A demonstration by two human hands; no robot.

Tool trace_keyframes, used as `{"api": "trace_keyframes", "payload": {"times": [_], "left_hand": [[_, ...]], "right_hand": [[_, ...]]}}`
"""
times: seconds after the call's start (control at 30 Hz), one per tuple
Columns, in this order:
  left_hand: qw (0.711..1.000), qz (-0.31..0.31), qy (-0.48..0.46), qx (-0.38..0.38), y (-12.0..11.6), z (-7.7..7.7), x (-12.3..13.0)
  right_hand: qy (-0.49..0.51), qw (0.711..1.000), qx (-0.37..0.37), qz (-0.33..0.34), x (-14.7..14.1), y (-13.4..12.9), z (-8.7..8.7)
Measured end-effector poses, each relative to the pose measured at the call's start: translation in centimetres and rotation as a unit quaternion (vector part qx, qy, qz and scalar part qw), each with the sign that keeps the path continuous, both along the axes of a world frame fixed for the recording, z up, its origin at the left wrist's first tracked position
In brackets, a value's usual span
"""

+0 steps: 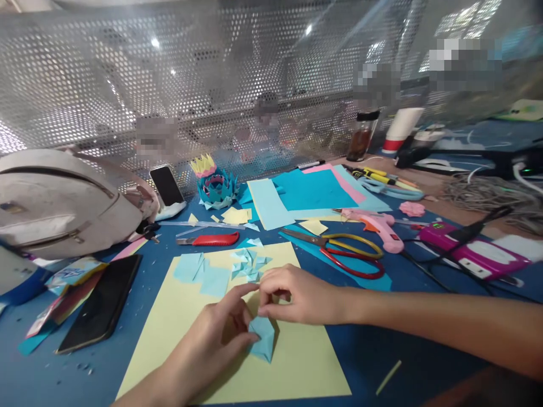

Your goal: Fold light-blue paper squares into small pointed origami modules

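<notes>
A small folded piece of light blue paper (263, 339) is between my two hands, over a yellow sheet (305, 362). My left hand (216, 330) pinches its left side, thumb on top. From above, my right hand (297, 294) has its fingers curled together at the paper's upper edge. Just beyond my fingertips lie several pointed folded blue pieces (246, 264). Flat light blue paper squares (214, 280) rest to their left on the same sheet.
A red cutter (216, 239), scissors (339, 249) and a pink glue gun (377, 226) lie behind the sheet. A black phone (102, 305) is at left, near a pale backpack (63, 203). A paper flower (216, 186) stands at the back; a purple power strip (470, 249) sits right.
</notes>
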State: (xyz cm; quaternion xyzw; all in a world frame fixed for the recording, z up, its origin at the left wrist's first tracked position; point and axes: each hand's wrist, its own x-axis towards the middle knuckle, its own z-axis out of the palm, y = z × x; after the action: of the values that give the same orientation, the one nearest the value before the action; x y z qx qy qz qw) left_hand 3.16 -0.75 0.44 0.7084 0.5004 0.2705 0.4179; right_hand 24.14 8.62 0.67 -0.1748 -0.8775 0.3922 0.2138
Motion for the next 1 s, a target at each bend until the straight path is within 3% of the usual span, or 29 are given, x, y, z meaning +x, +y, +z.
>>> {"api": "trace_keyframes", "payload": {"times": [0.13,0.23,0.33,0.43,0.53,0.6,0.67,0.7,0.8,1.0], "left_hand": [[0.991,-0.013,0.065,0.114,-0.1,-0.2,-0.9],[0.957,-0.024,0.116,0.263,-0.4,-0.4,-1.2],[0.885,-0.058,0.171,0.429,-1.0,-1.4,-0.8],[0.802,-0.028,0.192,0.565,-1.4,-3.2,0.2],[0.779,0.032,0.182,0.599,-1.4,-4.0,0.8],[0.772,0.036,0.189,0.606,-1.3,-3.4,0.4],[0.768,-0.089,0.300,0.559,-1.1,-2.2,-0.5],[0.763,-0.112,0.313,0.555,-1.0,-1.6,-0.9],[0.756,-0.127,0.333,0.549,-0.9,-0.7,-1.8],[0.756,-0.131,0.351,0.536,-1.3,-1.7,-1.7]], "right_hand": [[-0.005,0.999,0.028,0.030,0.1,0.1,-0.3],[-0.010,0.998,0.068,0.016,0.1,0.2,-0.7],[-0.013,0.995,0.104,0.005,0.2,0.2,-1.0],[-0.019,0.993,0.117,0.007,0.1,0.3,-1.0],[-0.027,0.993,0.118,0.000,0.1,0.4,-0.9],[-0.036,0.993,0.115,0.000,0.1,0.5,-0.8],[-0.040,0.992,0.116,0.005,0.1,0.6,-0.9],[-0.038,0.992,0.118,0.006,0.1,0.6,-0.9],[-0.021,0.992,0.128,0.006,0.2,0.7,-1.2],[0.000,0.980,0.197,0.005,0.5,0.5,-1.4]]}}
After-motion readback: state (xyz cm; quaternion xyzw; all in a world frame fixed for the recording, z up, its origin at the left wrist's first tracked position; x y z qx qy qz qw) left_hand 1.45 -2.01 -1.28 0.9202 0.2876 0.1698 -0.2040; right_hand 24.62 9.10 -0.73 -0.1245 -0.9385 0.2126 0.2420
